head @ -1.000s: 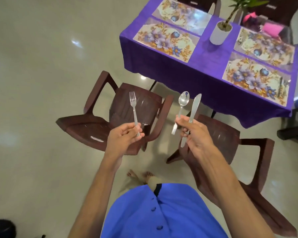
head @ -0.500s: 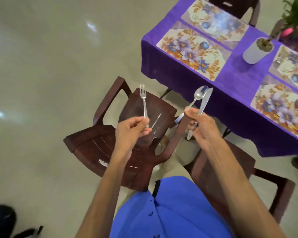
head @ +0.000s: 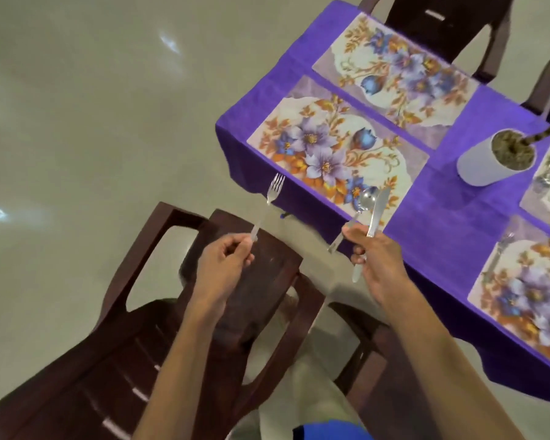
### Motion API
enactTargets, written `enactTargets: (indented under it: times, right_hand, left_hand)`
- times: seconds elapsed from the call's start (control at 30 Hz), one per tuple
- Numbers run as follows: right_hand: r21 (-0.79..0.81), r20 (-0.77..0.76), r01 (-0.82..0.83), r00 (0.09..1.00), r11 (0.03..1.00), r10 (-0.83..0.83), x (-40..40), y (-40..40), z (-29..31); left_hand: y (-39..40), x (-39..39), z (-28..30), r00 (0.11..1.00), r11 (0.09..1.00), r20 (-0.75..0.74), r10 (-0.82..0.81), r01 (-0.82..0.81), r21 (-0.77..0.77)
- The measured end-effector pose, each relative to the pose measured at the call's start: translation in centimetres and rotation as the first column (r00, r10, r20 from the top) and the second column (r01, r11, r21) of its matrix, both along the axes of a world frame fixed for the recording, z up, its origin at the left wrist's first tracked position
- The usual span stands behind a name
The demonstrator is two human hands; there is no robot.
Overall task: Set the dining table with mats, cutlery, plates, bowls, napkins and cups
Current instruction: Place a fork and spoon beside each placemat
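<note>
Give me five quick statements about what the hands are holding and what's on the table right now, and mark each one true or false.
1. The left hand holds a fork. True.
2. The right hand holds only a spoon. False: it grips both a spoon and a knife.
3. The nearest floral mat already has a plate on it. False: no plate sits on it.
4. A white plant pot stands on the purple tablecloth. True.
5. The fork's tines point down toward the floor. False: they point up and away from the person, toward the table.
</note>
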State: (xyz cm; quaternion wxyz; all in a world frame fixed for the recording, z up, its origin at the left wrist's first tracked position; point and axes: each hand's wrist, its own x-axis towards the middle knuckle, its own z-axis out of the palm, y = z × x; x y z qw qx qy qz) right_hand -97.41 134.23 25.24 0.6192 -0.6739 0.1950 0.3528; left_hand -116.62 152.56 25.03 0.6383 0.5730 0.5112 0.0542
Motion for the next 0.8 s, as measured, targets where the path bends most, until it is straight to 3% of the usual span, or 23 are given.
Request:
enactTargets:
  times: [0.13,0.37,0.57,0.8]
  right_hand:
    - [0.024,0.001,0.061,0.998,0.998,-0.061,6.7,3.7,-4.4]
    - [0.062,0.105,0.102,0.989,0.993,-0.108,13.6,9.1,-10.6]
    - [0.096,0.071,0.144,0.986,0.985,-0.151,16.7,11.6,-11.7]
    - [0.080,0.042,0.023,0.999,0.997,-0.026,18.7,15.1,-12.6]
  left_hand:
    - [4.8,10.8,-5.8,0.993,0.987,-0.028,-0.116,0.119,0.106]
    - [12.9,23.7,-14.5,0.999,0.982,0.017,-0.037,0.033,0.185]
    - [17.7,28.1,-17.1,0.995,0.908,-0.080,-0.051,0.080,0.411]
    - [17.6,28.7,-16.8,0.991,0.892,-0.108,0.077,-0.020,0.452]
